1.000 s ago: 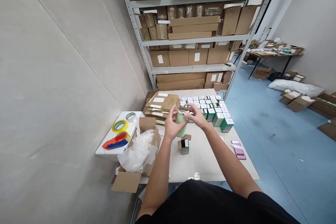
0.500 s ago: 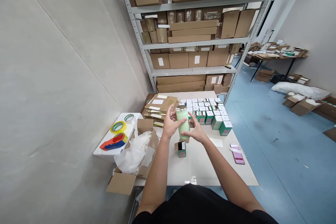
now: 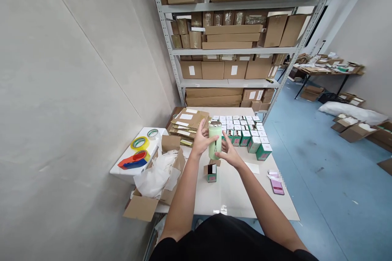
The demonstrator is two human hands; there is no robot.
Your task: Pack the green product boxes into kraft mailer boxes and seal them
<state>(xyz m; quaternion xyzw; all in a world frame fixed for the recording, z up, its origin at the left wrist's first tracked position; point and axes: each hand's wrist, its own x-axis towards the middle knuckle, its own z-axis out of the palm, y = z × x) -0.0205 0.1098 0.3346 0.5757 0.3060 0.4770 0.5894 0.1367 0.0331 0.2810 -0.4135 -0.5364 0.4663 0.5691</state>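
Two hands: both grasp one pale green bottle (image 3: 214,142), held upright above the middle of the desk (image 3: 232,189).
Bottle: light green body with a silvery cap and a dark mark down its front; it is lifted clear of the desk top.
Left hand (image 3: 200,142): wrapped around the bottle's left side, fingers spread and touching its body.
Right hand (image 3: 228,151): closed on the bottle's lower right side, thumb toward the base.
Open small box (image 3: 211,171): green carton with flaps up, standing on the desk just below the bottle, near the middle.
Boxed rows (image 3: 245,132): many green cartons with white tops, set in rows at the desk's far right part, just behind the hands.
Flat cardboard stack (image 3: 187,122): folded brown sheets with white labels at the desk's far left corner.
Phone (image 3: 277,185): pink, lying flat near the desk's right edge.
White slip (image 3: 252,167): paper lying between the cartons and the phone.
Carton with plastic (image 3: 159,175): open brown box of white wrapping at the desk's left edge.
Side stand (image 3: 124,171): white, left of the desk, bearing tape rolls (image 3: 139,143) and a red-and-blue tape dispenser (image 3: 133,160).
Shelving (image 3: 232,51): metal rack loaded with brown boxes beyond the desk's far edge.
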